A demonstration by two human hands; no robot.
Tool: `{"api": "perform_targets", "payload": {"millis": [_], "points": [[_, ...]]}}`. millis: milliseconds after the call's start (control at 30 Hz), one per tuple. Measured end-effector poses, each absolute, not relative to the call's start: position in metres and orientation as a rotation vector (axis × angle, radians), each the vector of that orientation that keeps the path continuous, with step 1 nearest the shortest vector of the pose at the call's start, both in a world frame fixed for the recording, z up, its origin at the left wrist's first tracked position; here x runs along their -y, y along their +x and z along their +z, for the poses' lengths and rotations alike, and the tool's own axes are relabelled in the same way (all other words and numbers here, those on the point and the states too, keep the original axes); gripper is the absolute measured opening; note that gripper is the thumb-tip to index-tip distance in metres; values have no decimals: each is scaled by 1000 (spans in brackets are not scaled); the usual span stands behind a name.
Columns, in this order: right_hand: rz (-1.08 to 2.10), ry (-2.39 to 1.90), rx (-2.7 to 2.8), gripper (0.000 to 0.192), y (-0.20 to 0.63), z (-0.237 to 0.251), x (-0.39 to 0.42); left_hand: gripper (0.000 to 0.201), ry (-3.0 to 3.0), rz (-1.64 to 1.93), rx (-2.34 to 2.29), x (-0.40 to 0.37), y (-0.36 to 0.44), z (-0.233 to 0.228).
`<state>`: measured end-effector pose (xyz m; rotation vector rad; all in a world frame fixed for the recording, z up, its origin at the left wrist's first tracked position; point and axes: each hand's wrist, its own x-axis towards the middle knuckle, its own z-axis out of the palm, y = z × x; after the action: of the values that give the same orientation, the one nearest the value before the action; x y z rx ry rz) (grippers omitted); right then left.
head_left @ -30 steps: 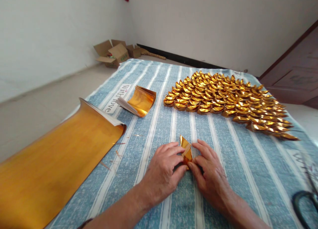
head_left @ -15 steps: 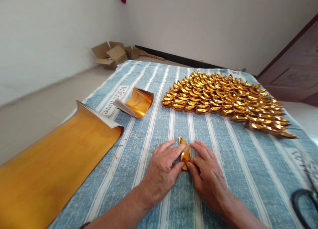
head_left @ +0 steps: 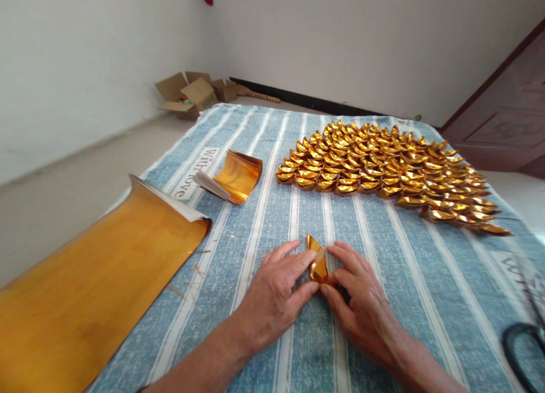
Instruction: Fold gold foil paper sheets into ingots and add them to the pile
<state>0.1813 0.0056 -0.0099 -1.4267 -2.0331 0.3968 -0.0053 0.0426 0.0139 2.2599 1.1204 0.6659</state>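
Note:
A small piece of gold foil paper [head_left: 317, 264], partly folded with one pointed end, lies on the striped blue cloth between both hands. My left hand [head_left: 279, 282] grips its left side, index finger on top and thumb at the near end. From the right, my right hand [head_left: 361, 293] pinches the paper's edge, its thumb tip close to the left thumb. Beyond them, rows of folded gold paper ingots [head_left: 374, 166] cover the far right of the cloth. A stack of small gold sheets [head_left: 236, 177] sits at the left, curled up at its ends.
A large stack of gold foil paper [head_left: 106, 268] covers the left side of the table. Scissors with black handles [head_left: 522, 342] lie at the right edge. Thin gold trimmings [head_left: 196, 274] are scattered near the big stack. An opened cardboard box [head_left: 189, 95] stands on the floor behind.
The near end of the gold paper has been folded upward, making the piece shorter. Both thumbs have shifted slightly toward me, to its near edge.

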Motion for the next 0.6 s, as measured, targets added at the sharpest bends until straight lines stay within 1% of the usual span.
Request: {"api": "perform_targets", "payload": {"millis": [67, 167, 400, 600], "points": [[440, -1420, 2061, 10, 185, -8, -5, 35, 2271, 637, -1057, -45, -8, 18], [462, -1385, 2112, 6, 191, -7, -6, 34, 2290, 644, -1052, -45, -9, 18], [370, -1233, 2213, 16, 196, -3, -8, 36, 2324, 690, -1165, -40, -2, 8], [312, -1250, 2198, 23, 193, -5, -8, 34, 2315, 711, -1175, -39, 0, 8]]}}
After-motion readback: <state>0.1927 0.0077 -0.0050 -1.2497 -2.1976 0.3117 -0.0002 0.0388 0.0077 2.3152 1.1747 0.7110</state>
